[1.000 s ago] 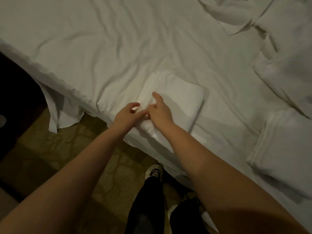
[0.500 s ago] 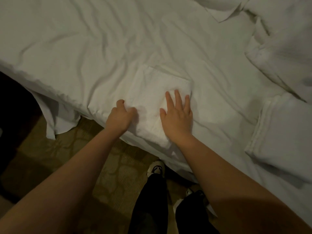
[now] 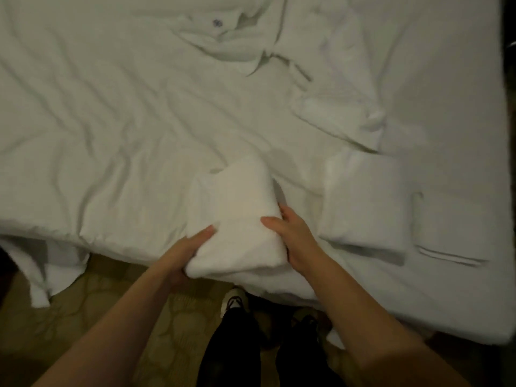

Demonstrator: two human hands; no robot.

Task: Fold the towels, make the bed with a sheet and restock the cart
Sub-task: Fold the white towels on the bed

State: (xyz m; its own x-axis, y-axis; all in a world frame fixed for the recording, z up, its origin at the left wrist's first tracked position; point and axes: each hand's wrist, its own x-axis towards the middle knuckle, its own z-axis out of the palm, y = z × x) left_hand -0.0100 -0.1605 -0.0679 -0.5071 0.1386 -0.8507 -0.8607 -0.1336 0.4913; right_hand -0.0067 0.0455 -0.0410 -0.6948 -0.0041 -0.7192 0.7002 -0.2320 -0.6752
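A folded white towel (image 3: 234, 210) is raised off the near edge of the bed, held from both sides. My left hand (image 3: 187, 250) grips its lower left corner from underneath, thumb on top. My right hand (image 3: 290, 233) clasps its right side, fingers tucked behind. To the right lies a second folded white towel (image 3: 365, 202), flat on the wrinkled white sheet (image 3: 111, 129). A third flat folded towel (image 3: 449, 233) lies further right.
Loose crumpled white towels (image 3: 335, 88) and a rumpled cloth with a small blue mark (image 3: 223, 32) lie at the back of the bed. A sheet corner (image 3: 39, 275) hangs over the left edge. My legs and shoes (image 3: 234, 300) stand on patterned carpet (image 3: 92, 297) below.
My hands went from pressing the folded towel flat on the sheet to gripping its two sides and raising it. The view has shifted, showing more of the bed's right side.
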